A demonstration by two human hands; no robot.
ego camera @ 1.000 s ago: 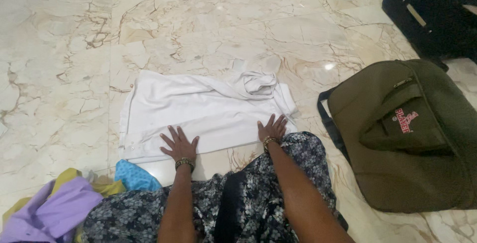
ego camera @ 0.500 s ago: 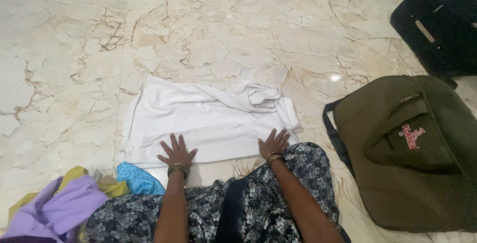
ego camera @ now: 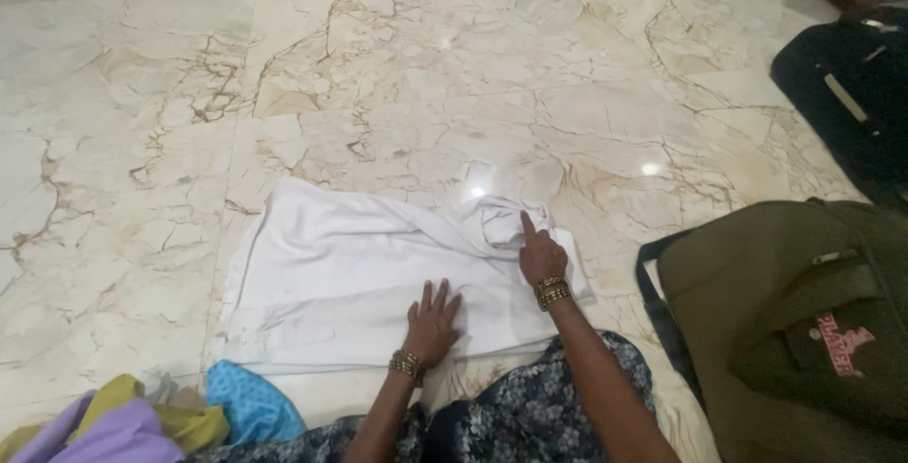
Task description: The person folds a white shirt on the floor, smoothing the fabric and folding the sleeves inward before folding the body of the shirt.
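Meanwhile, a white garment [ego camera: 350, 283] is lying flat on the marble floor [ego camera: 378, 66], the left hand [ego camera: 432, 321] pressing it with fingers spread, the right hand [ego camera: 541, 253] pointing into the bunched collar [ego camera: 501, 219], gripping nothing. That bunch is risking a crooked crease. An olive bag [ego camera: 804, 321] is crowding the right edge; colourful clothes [ego camera: 142, 420] are lying near the left corner; open floor is stretching ahead.

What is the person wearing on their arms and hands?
Both arms are bare, with no sleeves showing. The left hand has a stack of gold-coloured beaded bangles at the wrist. The right hand wears a similar stack of gold-coloured bangles at its wrist. No gloves are worn; whether any finger has a ring is too small to tell.
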